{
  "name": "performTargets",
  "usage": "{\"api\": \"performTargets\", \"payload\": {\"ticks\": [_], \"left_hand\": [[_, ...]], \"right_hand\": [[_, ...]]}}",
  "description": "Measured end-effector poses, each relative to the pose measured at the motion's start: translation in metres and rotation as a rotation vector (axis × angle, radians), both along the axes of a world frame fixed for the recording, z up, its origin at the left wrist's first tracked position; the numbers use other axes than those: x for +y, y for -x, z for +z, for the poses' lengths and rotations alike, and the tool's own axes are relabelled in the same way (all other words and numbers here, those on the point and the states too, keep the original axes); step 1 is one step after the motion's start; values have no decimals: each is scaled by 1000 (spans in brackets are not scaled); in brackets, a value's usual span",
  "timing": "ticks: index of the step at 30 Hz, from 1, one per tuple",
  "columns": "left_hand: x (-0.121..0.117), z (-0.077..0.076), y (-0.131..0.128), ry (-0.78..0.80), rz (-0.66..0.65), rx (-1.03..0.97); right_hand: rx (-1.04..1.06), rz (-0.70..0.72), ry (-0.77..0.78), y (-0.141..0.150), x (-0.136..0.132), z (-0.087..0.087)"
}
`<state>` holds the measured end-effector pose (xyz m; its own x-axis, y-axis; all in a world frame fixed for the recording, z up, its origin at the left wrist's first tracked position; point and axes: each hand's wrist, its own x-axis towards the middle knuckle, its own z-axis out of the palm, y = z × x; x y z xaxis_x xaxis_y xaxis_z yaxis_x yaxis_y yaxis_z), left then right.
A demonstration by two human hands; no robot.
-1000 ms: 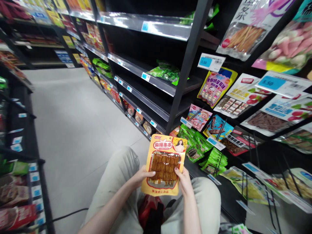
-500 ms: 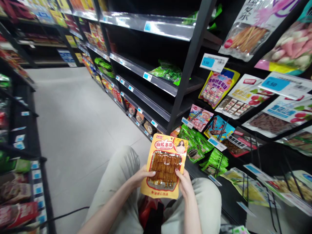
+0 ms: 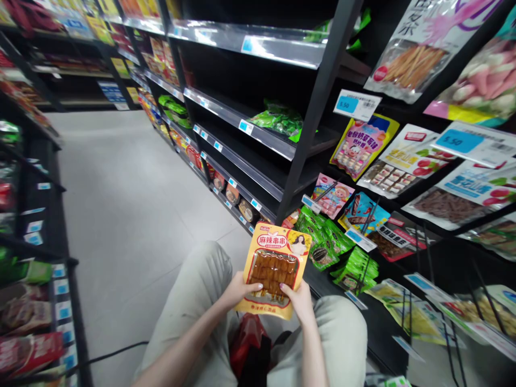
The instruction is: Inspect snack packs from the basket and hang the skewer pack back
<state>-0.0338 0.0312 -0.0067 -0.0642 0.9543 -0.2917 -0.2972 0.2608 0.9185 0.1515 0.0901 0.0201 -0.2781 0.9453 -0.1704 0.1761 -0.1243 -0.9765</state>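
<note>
I hold a yellow snack packet (image 3: 276,252) with a clear window showing brown skewered pieces, upright over my lap. My left hand (image 3: 237,290) grips its lower left edge with the thumb across the front. My right hand (image 3: 300,301) grips its lower right edge, thumb on the window. Both hands are closed on the packet. Below it, between my knees, lies a red and black bag (image 3: 250,349).
Black store shelving (image 3: 310,123) rises on the right with hanging snack packets (image 3: 363,145), green packets (image 3: 322,236) on pegs and blue price tags (image 3: 355,105). Another shelf rack (image 3: 52,258) stands at the left. A grey tiled aisle floor (image 3: 121,193) runs between them.
The packet has tipped back slightly and my thumbs have shifted closer together on its front. The view has drifted a little.
</note>
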Motion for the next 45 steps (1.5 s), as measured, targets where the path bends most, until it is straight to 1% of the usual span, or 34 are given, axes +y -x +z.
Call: {"api": "performTargets", "payload": {"ticks": [8, 13, 18, 20, 23, 25, 27, 31, 35, 41, 45], "left_hand": [[1, 1, -1, -12, 47, 32], [1, 6, 0, -13, 62, 24], [1, 5, 1, 20, 77, -3], [1, 3, 1, 33, 81, -33], [0, 1, 2, 40, 102, -86], [1, 0, 4, 42, 126, -115], [1, 0, 5, 44, 146, -134], [0, 0, 5, 44, 154, -153], [0, 2, 2, 36, 153, -147], [0, 6, 2, 40, 139, -106], [0, 5, 3, 31, 134, -70]], "right_hand": [[-71, -45, -59, 5, -1, -6], [-61, -47, -48, 7, -2, -5], [-22, -55, -17, 5, -1, -7], [23, -41, 8, 2, 1, -10], [142, 40, 106, -3, 2, -13], [214, 83, 180, -6, 1, -12], [243, 89, 219, -7, -1, -9], [208, 67, 234, -4, -3, -4], [171, 79, 264, -1, -4, -3], [133, 144, 263, -2, -4, -3], [82, 168, 238, -3, -4, -7]]}}
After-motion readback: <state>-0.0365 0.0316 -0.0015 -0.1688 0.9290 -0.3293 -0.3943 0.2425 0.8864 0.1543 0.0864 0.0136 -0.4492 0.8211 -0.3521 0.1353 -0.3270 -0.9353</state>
